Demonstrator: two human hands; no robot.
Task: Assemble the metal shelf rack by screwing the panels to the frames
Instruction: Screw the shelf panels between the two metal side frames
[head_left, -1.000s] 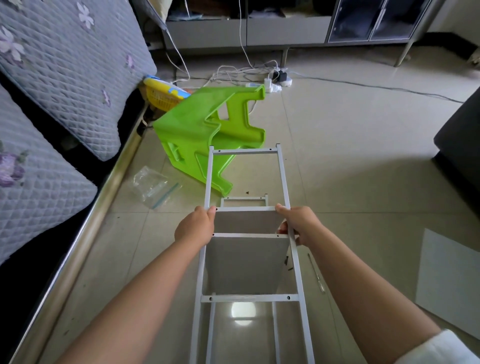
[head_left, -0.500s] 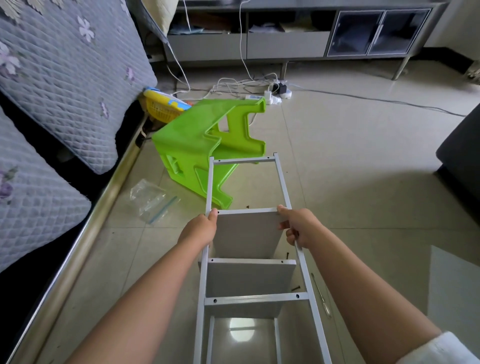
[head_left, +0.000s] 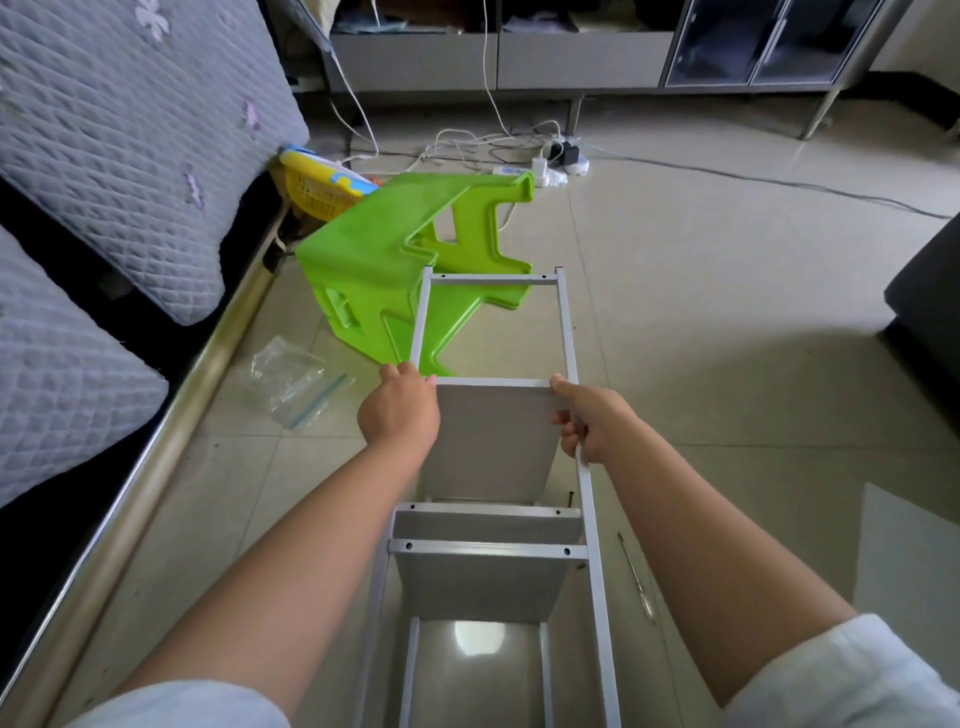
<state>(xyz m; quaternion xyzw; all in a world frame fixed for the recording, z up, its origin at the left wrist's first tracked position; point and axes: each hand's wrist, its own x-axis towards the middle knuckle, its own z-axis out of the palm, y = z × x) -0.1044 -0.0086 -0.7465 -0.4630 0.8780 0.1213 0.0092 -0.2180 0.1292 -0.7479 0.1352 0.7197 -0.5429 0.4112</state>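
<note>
A grey metal ladder-shaped frame (head_left: 567, 332) runs away from me over the floor, with grey panels standing between its rails. My left hand (head_left: 399, 410) grips the left rail beside the upper panel (head_left: 488, 441). My right hand (head_left: 589, 421) is closed around the right rail at that panel's other corner. A second panel (head_left: 480, 590) sits lower, under a crossbar (head_left: 488, 549) with screw holes. A loose dark screw (head_left: 570, 498) lies on the floor by the right rail.
A green plastic stool (head_left: 384, 260) lies tipped beyond the frame's far end. A clear plastic bag (head_left: 291, 379) is at left near the sofa (head_left: 104, 171). A thin screwdriver (head_left: 636, 577) and a pale flat panel (head_left: 906, 561) lie at right. Cables and a power strip (head_left: 550, 166) lie further back.
The frame with its panels has swung up and away from me; both hands stayed on the rails, and the upper panel now shows more of its face.
</note>
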